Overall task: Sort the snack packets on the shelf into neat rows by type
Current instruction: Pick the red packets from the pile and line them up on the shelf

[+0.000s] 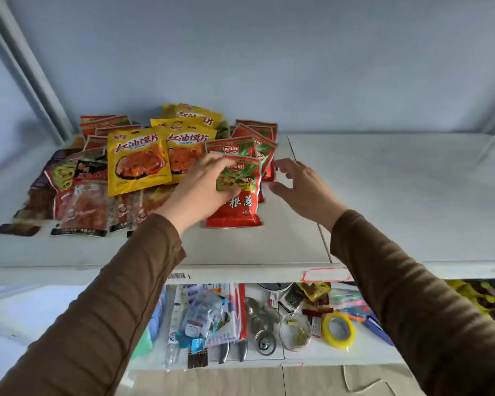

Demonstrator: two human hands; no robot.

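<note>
Our left hand [205,184], at the centre of the frame, pinches the left edge of the front red-and-green packet [236,192], thumb on its face and fingers curled round behind it. Our right hand [297,184] hovers just to the right of that packet with loosely spread fingers, holding nothing and, as far as we can tell, not touching it. The packet lies with its long axis running from the near edge of the shelf [383,195] toward the back wall, at the head of a short overlapping line of red-and-green packets [257,138] stretching up the frame. So the thing to move sits between our hands, nearer the left, and we judge that the left hand will slide or square it while the right steadies the far edge. To the left of centre lie the yellow packets [139,160], overlapping and skewed, and further toward the left edge a jumble of dark and clear packets [77,195] not yet in rows. In the lower part of the frame, a lower shelf [269,361] carries a roll of yellow tape [337,329] and other oddments.
</note>
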